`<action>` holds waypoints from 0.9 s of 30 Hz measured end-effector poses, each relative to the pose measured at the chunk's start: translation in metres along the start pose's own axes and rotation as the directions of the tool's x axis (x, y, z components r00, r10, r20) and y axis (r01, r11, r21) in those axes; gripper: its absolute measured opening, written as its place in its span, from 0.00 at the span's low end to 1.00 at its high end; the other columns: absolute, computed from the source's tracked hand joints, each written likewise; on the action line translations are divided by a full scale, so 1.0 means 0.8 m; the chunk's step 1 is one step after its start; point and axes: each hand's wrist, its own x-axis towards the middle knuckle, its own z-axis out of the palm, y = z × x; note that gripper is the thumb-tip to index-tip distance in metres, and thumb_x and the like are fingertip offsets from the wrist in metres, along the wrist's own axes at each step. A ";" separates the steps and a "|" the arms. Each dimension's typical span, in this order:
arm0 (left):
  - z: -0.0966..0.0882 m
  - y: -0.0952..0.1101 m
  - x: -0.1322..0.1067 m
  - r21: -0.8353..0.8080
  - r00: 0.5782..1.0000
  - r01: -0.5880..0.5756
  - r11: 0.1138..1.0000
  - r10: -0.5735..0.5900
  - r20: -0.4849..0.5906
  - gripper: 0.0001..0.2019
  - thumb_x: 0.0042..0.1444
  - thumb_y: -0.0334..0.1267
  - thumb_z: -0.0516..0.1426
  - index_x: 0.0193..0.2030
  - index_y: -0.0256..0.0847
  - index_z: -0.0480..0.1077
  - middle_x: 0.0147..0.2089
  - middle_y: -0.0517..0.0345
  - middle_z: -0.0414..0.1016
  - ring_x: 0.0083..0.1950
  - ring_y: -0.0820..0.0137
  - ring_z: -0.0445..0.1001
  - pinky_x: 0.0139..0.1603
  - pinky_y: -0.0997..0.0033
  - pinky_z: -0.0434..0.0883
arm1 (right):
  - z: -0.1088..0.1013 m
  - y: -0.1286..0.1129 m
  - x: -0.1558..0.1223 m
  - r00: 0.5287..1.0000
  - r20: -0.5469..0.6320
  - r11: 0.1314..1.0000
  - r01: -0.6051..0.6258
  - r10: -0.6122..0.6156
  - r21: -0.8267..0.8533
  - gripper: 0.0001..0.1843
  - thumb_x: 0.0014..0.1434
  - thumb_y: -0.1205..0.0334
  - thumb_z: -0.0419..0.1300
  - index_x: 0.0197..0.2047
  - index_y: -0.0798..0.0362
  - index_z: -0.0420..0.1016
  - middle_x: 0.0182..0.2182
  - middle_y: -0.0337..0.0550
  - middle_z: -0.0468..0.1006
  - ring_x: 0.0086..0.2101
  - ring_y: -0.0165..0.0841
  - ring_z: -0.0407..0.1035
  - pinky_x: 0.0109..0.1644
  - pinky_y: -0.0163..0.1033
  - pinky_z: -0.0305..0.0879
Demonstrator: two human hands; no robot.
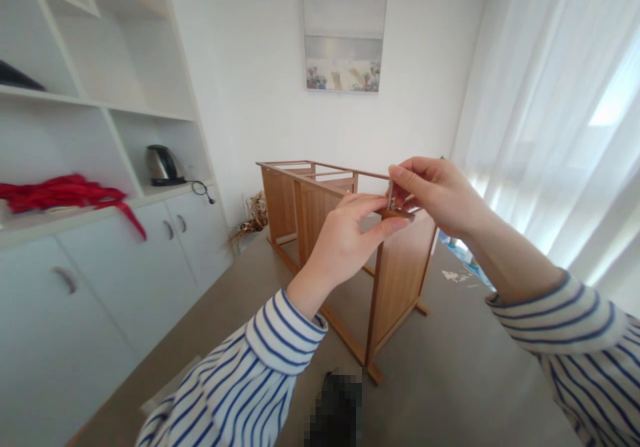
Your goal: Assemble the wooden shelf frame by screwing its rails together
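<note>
A brown wooden shelf unit (400, 280) lies on its side on the floor, its slatted panels upright and long rails along the top. My left hand (345, 237) is closed on its near top corner, thumb below the wood and fingers over it. Just above that corner, my right hand (434, 190) pinches a thin silvery rod (391, 193) that stands upright against the wood. The rod's lower end is hidden by my fingers, so I cannot tell what it fits into.
White cabinets (115, 260) line the left side, with a kettle (164, 165) and red cloth (65, 193) on their top. Pale scraps (456, 276) lie on the grey floor (450, 380) near the curtain (545, 113). Dried plants (254, 217) stand behind the unit.
</note>
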 end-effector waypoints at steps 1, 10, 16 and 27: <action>0.000 -0.001 -0.002 0.017 1.000 -0.022 1.000 0.022 0.006 0.15 0.57 0.45 0.57 0.49 0.43 0.71 0.51 0.55 0.75 0.55 0.66 0.69 0.59 0.59 0.63 | 0.001 0.001 0.000 1.000 -0.007 1.000 0.002 -0.002 0.012 0.17 0.54 0.47 0.62 0.28 0.54 0.72 0.22 0.39 0.74 0.22 0.26 0.66 0.26 0.31 0.65; 0.007 -0.006 -0.054 0.292 0.999 -0.041 0.956 0.040 0.010 0.32 0.56 0.51 0.55 0.65 0.47 0.53 0.70 0.47 0.48 0.70 0.58 0.48 0.66 0.50 0.54 | 0.001 0.000 -0.002 1.000 -0.003 0.999 -0.006 0.006 0.040 0.15 0.55 0.50 0.63 0.28 0.53 0.71 0.23 0.40 0.74 0.24 0.27 0.68 0.26 0.32 0.66; -0.009 -0.021 -0.131 0.261 0.939 0.116 0.958 -0.192 0.286 0.17 0.57 0.52 0.54 0.42 0.41 0.71 0.46 0.51 0.74 0.48 0.66 0.72 0.50 0.67 0.67 | 0.002 0.000 -0.002 1.000 -0.002 0.999 -0.016 0.016 0.034 0.16 0.54 0.48 0.63 0.27 0.52 0.70 0.25 0.41 0.75 0.24 0.28 0.68 0.25 0.34 0.65; -0.001 -0.090 -0.252 0.552 0.346 0.255 0.794 -0.608 0.715 0.24 0.42 0.63 0.59 0.29 0.42 0.71 0.29 0.59 0.74 0.31 0.68 0.71 0.25 0.73 0.53 | 0.001 0.004 0.000 1.000 0.000 1.000 -0.005 0.005 0.027 0.15 0.56 0.49 0.62 0.26 0.51 0.71 0.25 0.40 0.74 0.25 0.28 0.68 0.27 0.36 0.64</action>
